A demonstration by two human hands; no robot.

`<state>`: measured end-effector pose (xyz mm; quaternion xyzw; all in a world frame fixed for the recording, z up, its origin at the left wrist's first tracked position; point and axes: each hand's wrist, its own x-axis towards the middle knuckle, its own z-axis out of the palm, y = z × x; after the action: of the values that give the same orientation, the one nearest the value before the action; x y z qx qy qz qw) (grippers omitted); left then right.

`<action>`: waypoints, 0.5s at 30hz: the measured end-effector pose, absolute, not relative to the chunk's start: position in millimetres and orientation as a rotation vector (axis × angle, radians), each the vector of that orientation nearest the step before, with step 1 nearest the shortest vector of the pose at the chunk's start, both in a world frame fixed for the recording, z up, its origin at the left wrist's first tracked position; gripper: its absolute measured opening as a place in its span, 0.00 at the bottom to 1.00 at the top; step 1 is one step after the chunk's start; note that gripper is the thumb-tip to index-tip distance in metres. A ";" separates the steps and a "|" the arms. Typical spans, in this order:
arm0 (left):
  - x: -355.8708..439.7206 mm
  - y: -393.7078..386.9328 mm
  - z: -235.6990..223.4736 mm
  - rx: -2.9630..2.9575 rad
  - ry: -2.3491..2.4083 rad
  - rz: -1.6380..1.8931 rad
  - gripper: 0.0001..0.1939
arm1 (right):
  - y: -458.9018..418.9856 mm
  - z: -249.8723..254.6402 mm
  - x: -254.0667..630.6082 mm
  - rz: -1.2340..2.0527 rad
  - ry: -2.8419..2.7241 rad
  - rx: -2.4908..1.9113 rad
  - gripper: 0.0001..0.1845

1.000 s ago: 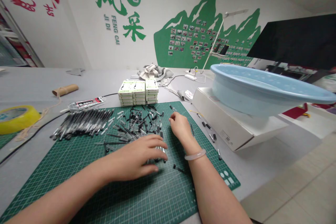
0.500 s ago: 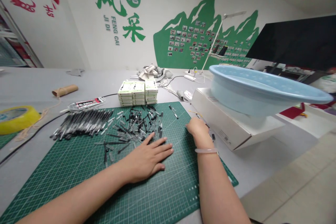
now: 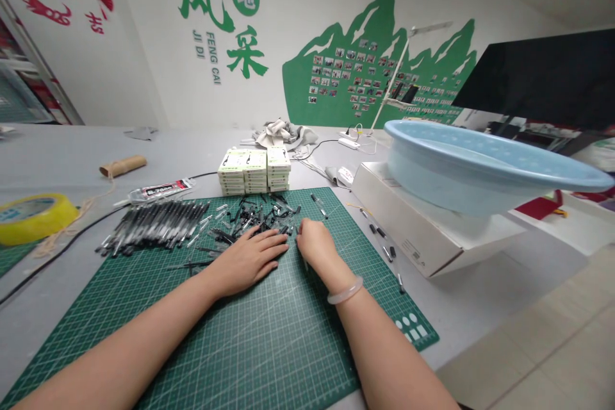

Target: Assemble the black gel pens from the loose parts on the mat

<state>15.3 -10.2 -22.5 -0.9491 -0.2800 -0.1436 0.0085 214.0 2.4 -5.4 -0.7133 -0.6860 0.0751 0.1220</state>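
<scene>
My left hand point(image 3: 250, 260) lies palm down with its fingers spread, over the near side of a heap of black and clear pen parts point(image 3: 262, 210). To the right of that heap my right hand point(image 3: 318, 246) is closed, knuckles up, near the mat's surface. A thin edge shows beneath it, but what the fingers hold is hidden. Beyond the right hand a single pen point(image 3: 319, 206) lies on the green cutting mat point(image 3: 278, 346). A dense row of pens point(image 3: 154, 225) lies side by side on the left of the mat.
Stacked small boxes point(image 3: 254, 172) stand behind the heap. At right, a blue basin point(image 3: 456, 170) sits on a white carton point(image 3: 398, 221), with several loose pen parts point(image 3: 387, 254) beside it. Yellow tape point(image 3: 65, 213), a bamboo tube point(image 3: 123, 166) and a packet point(image 3: 161, 190) lie left.
My right hand has moved left from the mat's right edge to beside the heap, uncovering loose parts there. My left hand has slid left and away, onto the pen parts.
</scene>
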 end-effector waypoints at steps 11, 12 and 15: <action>17.9 -12.1 -17.8 -2.976 -0.911 -0.499 0.17 | 3.0 -10.4 208.2 0.204 -1.901 -1.991 0.19; 17.9 -12.1 -17.7 -2.975 -0.913 -0.512 0.17 | 2.8 -11.5 205.7 0.163 -1.896 -1.974 0.20; 17.3 -12.2 -16.8 -2.964 -0.904 -0.539 0.16 | 4.2 -15.1 200.1 0.092 -1.927 -1.973 0.17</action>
<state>17.3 -12.2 -16.8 -0.9423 -0.2875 -0.1713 -0.0019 200.1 4.2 -15.1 -0.7020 -0.6857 0.0327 0.1896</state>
